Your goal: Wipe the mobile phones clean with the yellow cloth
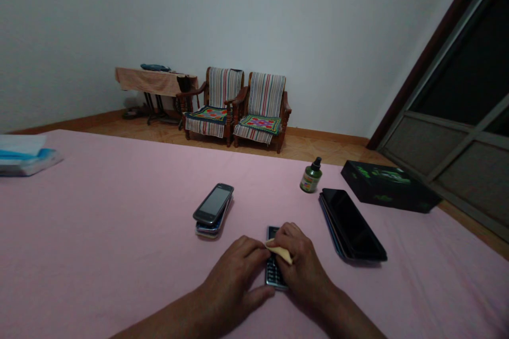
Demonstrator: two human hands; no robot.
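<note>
Right hand [297,254] pinches cloth [282,252] on phone [273,274], flat near centre on pink sheet [119,217]; left hand [240,273], thumb and fingers apart, at its left edge. Hands partly cover phone. Left: phone stack [214,205]. Right: tablet stack [353,225]. Far right: bottle [310,178], box [389,188]. Far left: packet [27,163].

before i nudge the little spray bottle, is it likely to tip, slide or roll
The bottle would probably tip if pushed near its narrow black top, which rises above the wider body. Pushed low, it may slide or catch on the pink cloth it stands on. Its body looks rounded, so it could roll if knocked over.
</note>
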